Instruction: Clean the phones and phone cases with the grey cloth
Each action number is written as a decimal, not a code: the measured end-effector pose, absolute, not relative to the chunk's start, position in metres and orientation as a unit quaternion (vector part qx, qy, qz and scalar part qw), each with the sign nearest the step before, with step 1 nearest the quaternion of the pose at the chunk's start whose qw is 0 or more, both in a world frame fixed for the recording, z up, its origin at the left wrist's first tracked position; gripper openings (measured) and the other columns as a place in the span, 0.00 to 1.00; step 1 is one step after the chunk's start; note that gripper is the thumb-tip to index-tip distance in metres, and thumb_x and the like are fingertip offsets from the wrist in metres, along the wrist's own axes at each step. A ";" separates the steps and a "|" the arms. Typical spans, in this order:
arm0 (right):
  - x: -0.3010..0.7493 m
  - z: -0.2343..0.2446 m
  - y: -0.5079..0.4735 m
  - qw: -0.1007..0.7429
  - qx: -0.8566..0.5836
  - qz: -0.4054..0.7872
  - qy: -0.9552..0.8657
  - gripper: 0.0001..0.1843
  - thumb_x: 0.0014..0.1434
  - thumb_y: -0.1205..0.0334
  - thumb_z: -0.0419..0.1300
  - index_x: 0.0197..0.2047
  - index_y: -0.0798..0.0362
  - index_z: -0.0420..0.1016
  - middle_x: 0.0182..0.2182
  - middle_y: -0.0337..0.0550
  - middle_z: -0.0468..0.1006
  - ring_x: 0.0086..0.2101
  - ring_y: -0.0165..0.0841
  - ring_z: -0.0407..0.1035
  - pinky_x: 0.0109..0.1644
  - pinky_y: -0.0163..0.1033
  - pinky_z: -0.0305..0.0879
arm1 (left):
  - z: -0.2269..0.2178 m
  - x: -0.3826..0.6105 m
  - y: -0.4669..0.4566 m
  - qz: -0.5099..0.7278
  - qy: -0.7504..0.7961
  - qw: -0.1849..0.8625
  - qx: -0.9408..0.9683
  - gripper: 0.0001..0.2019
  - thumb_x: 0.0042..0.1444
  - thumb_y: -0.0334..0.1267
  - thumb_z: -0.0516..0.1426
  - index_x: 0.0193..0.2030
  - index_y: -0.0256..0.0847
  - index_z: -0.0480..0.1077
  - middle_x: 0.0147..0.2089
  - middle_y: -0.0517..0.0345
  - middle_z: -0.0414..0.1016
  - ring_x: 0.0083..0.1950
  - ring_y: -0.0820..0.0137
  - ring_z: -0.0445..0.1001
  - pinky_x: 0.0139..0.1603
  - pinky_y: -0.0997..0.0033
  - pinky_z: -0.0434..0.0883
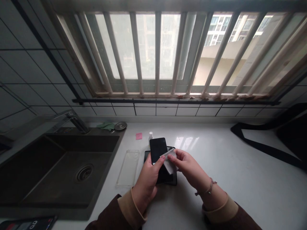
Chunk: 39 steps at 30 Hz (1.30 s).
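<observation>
My left hand (146, 180) grips a black phone (158, 148) from below and holds it tilted up over the white counter. My right hand (187, 167) pinches a small grey-white wipe (169, 161) and presses it against the phone's dark screen. A second flat black slab (171, 180) lies on the counter under the phone. A clear phone case (129, 167) lies flat just left of my left hand.
A dark sink (59, 172) with a drain and a tap (72, 119) fills the left. A pink note (138, 136), a small white bottle (150, 135) and a green cloth (106, 125) sit behind. A black bag strap (263, 147) runs along the right. Another phone (28, 223) lies at the bottom left.
</observation>
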State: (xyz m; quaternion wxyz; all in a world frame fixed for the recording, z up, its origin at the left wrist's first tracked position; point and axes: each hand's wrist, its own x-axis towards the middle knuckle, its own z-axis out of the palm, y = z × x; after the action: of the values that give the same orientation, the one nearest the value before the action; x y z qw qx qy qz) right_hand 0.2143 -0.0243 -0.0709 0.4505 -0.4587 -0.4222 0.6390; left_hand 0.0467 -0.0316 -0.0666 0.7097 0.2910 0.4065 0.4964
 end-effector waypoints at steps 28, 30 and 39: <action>0.220 -0.078 -0.024 0.480 -0.572 0.188 -0.638 0.17 0.75 0.54 0.56 0.59 0.42 0.83 0.57 0.41 0.86 0.55 0.45 0.82 0.60 0.49 0.80 | -0.059 0.048 -0.041 0.337 0.344 0.851 0.212 0.37 0.73 0.63 0.45 0.58 0.28 0.77 0.46 0.37 0.82 0.38 0.58 0.83 0.39 0.59 0.83; 0.218 -0.077 -0.024 0.484 -0.552 0.201 -0.648 0.17 0.73 0.56 0.57 0.58 0.40 0.84 0.60 0.39 0.83 0.60 0.46 0.78 0.65 0.52 0.77 | -0.059 0.049 -0.042 0.342 0.348 0.846 0.217 0.35 0.73 0.63 0.46 0.58 0.29 0.77 0.43 0.38 0.82 0.38 0.58 0.83 0.40 0.60 0.82; 0.212 -0.076 -0.028 0.467 -0.459 0.236 -0.718 0.19 0.68 0.63 0.63 0.59 0.39 0.85 0.61 0.38 0.81 0.64 0.46 0.74 0.76 0.62 0.64 | -0.066 0.049 -0.041 0.371 0.357 0.829 0.218 0.32 0.70 0.62 0.55 0.69 0.40 0.72 0.53 0.39 0.84 0.48 0.52 0.85 0.49 0.53 0.82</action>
State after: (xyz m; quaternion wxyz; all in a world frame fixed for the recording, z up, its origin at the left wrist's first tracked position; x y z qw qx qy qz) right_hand 0.2121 -0.0282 -0.0764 0.4667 -0.4590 -0.7182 0.2360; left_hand 0.0491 -0.0407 -0.0664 0.8289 0.2181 0.3573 0.3711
